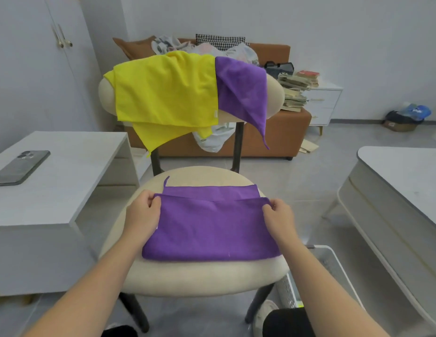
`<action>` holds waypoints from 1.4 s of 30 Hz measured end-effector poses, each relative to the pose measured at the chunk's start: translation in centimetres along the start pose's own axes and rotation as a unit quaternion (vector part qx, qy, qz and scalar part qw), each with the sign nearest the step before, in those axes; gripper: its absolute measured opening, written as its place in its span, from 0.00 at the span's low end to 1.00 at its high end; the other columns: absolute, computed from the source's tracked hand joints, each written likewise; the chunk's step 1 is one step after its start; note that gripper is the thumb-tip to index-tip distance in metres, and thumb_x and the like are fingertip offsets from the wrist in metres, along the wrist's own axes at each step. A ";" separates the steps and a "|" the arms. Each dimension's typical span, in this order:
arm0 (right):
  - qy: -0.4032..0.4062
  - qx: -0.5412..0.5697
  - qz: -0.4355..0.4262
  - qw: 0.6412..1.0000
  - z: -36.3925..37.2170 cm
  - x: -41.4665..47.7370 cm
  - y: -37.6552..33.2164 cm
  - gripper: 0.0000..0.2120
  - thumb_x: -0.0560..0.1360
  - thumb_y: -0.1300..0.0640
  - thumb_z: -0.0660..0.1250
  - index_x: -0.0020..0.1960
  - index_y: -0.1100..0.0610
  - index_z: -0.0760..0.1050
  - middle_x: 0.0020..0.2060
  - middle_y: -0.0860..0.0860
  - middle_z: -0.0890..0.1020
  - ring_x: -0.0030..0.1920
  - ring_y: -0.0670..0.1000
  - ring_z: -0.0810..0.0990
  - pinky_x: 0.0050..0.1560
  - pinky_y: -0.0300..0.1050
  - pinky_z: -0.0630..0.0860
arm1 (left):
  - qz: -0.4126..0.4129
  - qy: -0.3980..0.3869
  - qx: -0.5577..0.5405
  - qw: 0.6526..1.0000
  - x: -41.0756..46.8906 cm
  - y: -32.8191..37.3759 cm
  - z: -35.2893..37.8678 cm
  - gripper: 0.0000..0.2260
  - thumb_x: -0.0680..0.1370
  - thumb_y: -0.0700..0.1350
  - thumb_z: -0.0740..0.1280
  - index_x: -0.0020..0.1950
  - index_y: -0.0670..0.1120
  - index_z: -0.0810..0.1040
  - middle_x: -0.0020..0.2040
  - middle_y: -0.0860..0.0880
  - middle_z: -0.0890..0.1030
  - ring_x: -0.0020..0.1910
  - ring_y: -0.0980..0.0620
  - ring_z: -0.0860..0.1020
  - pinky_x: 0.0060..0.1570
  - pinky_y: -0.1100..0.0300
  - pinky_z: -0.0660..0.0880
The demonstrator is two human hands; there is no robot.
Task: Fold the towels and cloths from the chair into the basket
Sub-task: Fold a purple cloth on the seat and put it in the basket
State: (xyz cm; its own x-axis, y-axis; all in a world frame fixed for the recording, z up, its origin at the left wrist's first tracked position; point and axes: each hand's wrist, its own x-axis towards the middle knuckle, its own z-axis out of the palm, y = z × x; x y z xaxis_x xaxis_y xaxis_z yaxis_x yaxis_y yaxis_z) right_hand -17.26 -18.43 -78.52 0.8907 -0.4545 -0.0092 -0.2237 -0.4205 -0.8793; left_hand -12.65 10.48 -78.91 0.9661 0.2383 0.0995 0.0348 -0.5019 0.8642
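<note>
— Where is the purple cloth (209, 229) being seen?
— It is being supported flat on the chair seat (200, 271), doubled over, with a strip of its lower layer being left showing beyond the upper edge.
— How is it being held?
— The upper layer's far corners are being pinched: one by the left hand (141, 212), the other by the right hand (279, 215), fingers and thumbs being curled onto the fabric.
— What is being carried by the backrest?
— A yellow cloth (163, 93) and a second purple cloth (243, 93) are being draped over it, side by side and touching.
— And farther out?
— A white basket (333, 266) is being partly hidden behind the right forearm, on the floor just beside the chair. A phone (20, 167) is being borne by the tabletop (54, 190) on the left.
</note>
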 end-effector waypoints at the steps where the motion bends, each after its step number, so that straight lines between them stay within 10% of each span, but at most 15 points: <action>1: 0.003 -0.004 -0.002 1.000 0.3 0.9 -0.1 0.08 0.76 0.63 0.57 0.42 0.58 0.73 0.35 0.48 0.75 0.36 0.49 0.71 0.33 0.41 0.66 | 0.000 0.003 0.007 1.000 0.9 0.1 0.5 0.08 0.79 0.43 0.58 0.44 0.44 0.75 0.41 0.46 0.80 0.42 0.45 0.77 0.40 0.52 0.71; 10: 0.008 -0.135 0.012 0.991 4.1 8.7 0.5 0.12 0.78 0.60 0.55 0.36 0.56 0.68 0.35 0.53 0.75 0.42 0.57 0.73 0.40 0.45 0.65 | -0.013 0.042 0.151 0.988 7.7 -2.0 4.8 0.08 0.80 0.45 0.58 0.46 0.46 0.74 0.43 0.45 0.79 0.44 0.43 0.77 0.46 0.50 0.76; 16: 0.039 -0.257 -0.010 0.966 5.2 10.2 1.4 0.11 0.79 0.55 0.55 0.53 0.57 0.74 0.46 0.55 0.80 0.44 0.57 0.76 0.43 0.46 0.70 | 0.026 0.069 0.284 0.956 8.5 -2.4 6.3 0.07 0.81 0.46 0.58 0.52 0.46 0.75 0.47 0.45 0.80 0.44 0.42 0.78 0.42 0.51 0.77; 30: 0.085 -0.338 -0.042 0.936 5.1 10.5 1.9 0.10 0.80 0.49 0.56 0.56 0.50 0.73 0.48 0.53 0.82 0.47 0.58 0.79 0.41 0.45 0.68 | 0.089 0.069 0.342 0.933 8.3 -3.2 6.7 0.13 0.82 0.44 0.56 0.56 0.45 0.80 0.51 0.45 0.77 0.43 0.41 0.78 0.38 0.53 0.72; 38: 0.136 -0.246 -0.096 0.955 3.5 11.4 -0.5 0.17 0.82 0.60 0.53 0.67 0.56 0.71 0.64 0.54 0.75 0.59 0.57 0.76 0.56 0.51 0.72 | 0.125 0.020 0.385 0.914 7.3 -0.1 6.3 0.20 0.82 0.50 0.52 0.70 0.44 0.70 0.72 0.44 0.67 0.70 0.44 0.64 0.64 0.46 0.65; 42: -0.081 -0.326 -0.181 0.925 7.4 6.5 -1.5 0.22 0.83 0.48 0.50 0.75 0.52 0.59 0.75 0.54 0.61 0.74 0.60 0.58 0.72 0.59 0.56 | 0.214 -0.141 0.380 0.889 5.4 0.2 7.3 0.26 0.82 0.57 0.48 0.79 0.53 0.49 0.80 0.48 0.47 0.78 0.48 0.44 0.75 0.45 0.46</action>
State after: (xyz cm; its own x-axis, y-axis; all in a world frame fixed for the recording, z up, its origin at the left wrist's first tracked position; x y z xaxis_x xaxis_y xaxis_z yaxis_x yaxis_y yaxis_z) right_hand -8.23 -14.98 -80.81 0.9895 -0.0913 0.1119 -0.0443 -0.9295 -0.3661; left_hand -5.55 5.59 -81.75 0.9543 -0.2746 0.1182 -0.2927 -0.9385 0.1830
